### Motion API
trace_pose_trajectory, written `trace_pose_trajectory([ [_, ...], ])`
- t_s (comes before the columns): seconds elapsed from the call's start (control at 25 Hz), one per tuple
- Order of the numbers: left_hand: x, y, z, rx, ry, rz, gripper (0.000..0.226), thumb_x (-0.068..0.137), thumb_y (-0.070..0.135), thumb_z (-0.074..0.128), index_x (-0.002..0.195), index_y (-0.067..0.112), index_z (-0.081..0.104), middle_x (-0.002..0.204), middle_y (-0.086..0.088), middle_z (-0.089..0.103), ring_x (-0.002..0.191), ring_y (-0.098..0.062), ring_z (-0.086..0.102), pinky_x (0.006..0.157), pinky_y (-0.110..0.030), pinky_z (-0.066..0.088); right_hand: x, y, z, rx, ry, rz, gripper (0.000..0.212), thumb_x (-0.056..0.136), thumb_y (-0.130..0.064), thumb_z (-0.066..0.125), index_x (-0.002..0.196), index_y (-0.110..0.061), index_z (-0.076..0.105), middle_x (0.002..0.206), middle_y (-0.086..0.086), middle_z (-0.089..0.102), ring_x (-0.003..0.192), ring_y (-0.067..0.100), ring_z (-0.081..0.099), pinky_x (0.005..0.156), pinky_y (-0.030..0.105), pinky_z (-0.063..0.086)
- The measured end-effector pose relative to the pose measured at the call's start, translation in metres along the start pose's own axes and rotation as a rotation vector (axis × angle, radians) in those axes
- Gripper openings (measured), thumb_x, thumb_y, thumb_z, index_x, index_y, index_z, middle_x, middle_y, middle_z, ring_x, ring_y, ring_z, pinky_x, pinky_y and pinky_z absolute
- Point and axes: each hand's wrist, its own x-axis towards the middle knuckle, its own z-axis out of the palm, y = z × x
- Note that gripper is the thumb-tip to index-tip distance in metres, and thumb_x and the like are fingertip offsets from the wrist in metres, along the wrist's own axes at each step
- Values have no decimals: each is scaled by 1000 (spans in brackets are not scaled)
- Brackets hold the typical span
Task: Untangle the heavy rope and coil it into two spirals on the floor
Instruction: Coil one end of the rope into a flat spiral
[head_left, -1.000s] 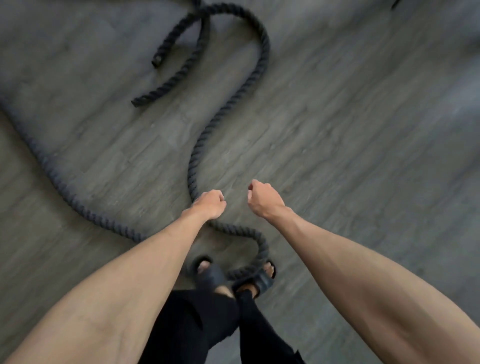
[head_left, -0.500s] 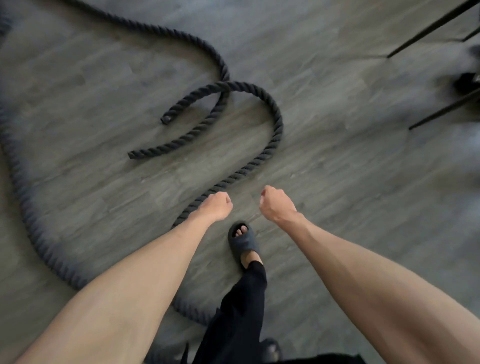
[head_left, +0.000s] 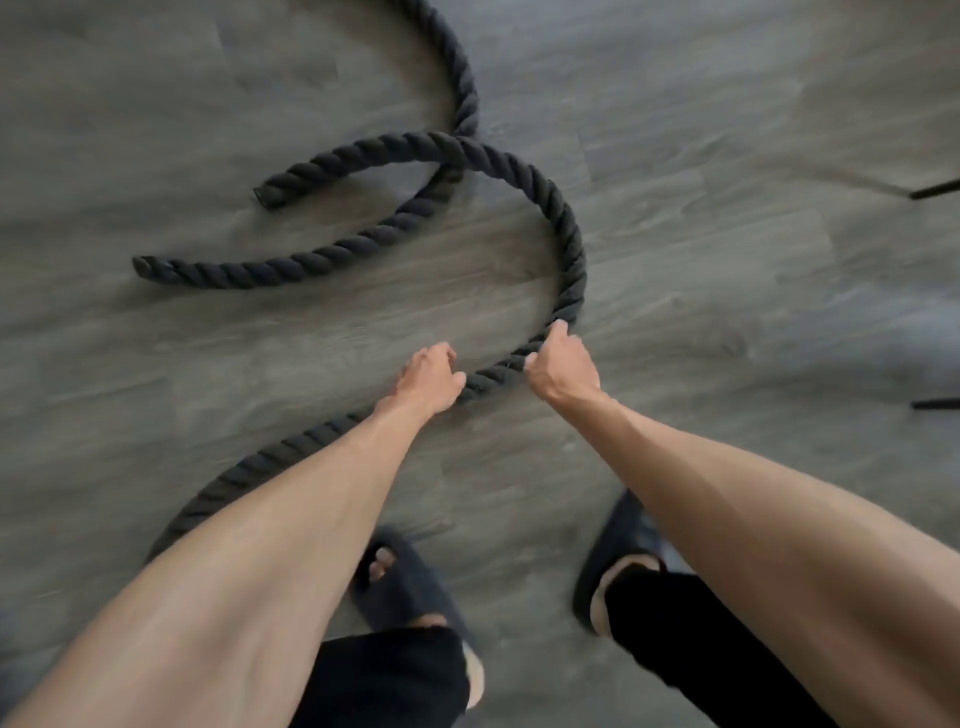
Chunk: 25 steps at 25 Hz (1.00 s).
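I read left grip (head_left: 428, 379) and right grip (head_left: 563, 369) both curled round black twisted rope (head_left: 566, 223), side by side on same stretch, low over grey plank floor (head_left: 727, 291). Beyond hands rope arcs right, bends back, crosses over second strand. Far end (head_left: 267, 195) and near end (head_left: 143, 267) lie left, apart. Rest trails back-left under left forearm (head_left: 291, 519). Left slipper (head_left: 400, 582) and right slipper (head_left: 618, 551) stand behind, off rope. Dark bars (head_left: 935, 188) at right edge, well apart from rope.
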Motion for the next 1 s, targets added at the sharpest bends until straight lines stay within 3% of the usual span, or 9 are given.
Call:
trace_pose_trajectory([
  [0.12, 83, 11, 51, -51, 46, 91, 52, 92, 48, 61, 134, 19, 52, 135, -9, 55, 125, -30, 51, 104, -44, 42, 101, 10, 24, -64, 141, -15, 59, 96, -22, 55, 146, -3, 30, 145, 26, 40, 135, 42, 40, 105, 46, 41],
  [0.24, 150, 22, 78, -170, 0, 209, 30, 91, 45, 64, 107, 19, 69, 111, -7, 70, 106, -26, 64, 94, -39, 51, 184, 9, 34, -149, 311, 31, 74, 94, -32, 61, 153, -9, 24, 148, 23, 34, 137, 38, 35, 105, 50, 39],
  [0.4, 183, 49, 101, -196, -372, 358, 29, 96, 21, 63, 68, 12, 63, 58, -4, 67, 51, -16, 67, 45, -26, 53, 248, 22, 34, -200, 484, -6, 62, 94, -33, 61, 145, -10, 36, 145, 18, 38, 134, 35, 37, 103, 50, 38],
  [0.52, 184, 76, 112, -160, -508, 391, 25, 97, 16, 60, 77, 1, 64, 70, -18, 70, 52, -25, 69, 44, -28, 53, 258, 49, 36, -173, 523, -196, 55, 95, -26, 61, 143, -12, 38, 138, 17, 42, 129, 36, 42, 100, 51, 42],
  [0.56, 186, 84, 107, -122, -381, 418, 25, 96, 19, 60, 79, 1, 65, 73, -19, 71, 57, -29, 70, 48, -29, 53, 256, 61, 35, -178, 524, -246, 56, 95, -25, 60, 145, -14, 36, 135, 17, 43, 126, 36, 43, 100, 50, 42],
  [0.64, 195, 86, 80, -40, 180, 461, 22, 95, 26, 59, 86, 7, 68, 81, -13, 72, 72, -28, 70, 58, -29, 48, 250, 84, 30, -199, 518, -319, 57, 96, -22, 58, 147, -17, 35, 131, 15, 45, 120, 36, 46, 99, 49, 43],
  [0.76, 208, 57, 25, 141, 831, 383, 35, 90, 16, 63, 124, 16, 56, 121, -12, 57, 111, -27, 55, 87, -36, 47, 233, 114, 28, -230, 495, -406, 61, 91, -11, 53, 149, -16, 35, 127, 15, 48, 113, 35, 47, 96, 48, 43],
  [0.88, 221, 40, -4, 366, 789, 312, 87, 83, 0, 61, 155, 27, 21, 158, -21, 18, 148, -35, 16, 121, -49, 18, 219, 147, 29, -168, 465, -439, 59, 95, -13, 56, 150, -13, 36, 129, 15, 49, 114, 35, 47, 99, 49, 42],
  [1.0, 229, 69, -3, 465, 761, 429, 104, 79, -14, 50, 158, 36, 3, 164, -20, -7, 152, -33, -11, 121, -57, 0, 208, 178, 28, -158, 473, -492, 60, 94, -11, 60, 149, -8, 38, 128, 16, 51, 113, 35, 48, 101, 48, 41],
])
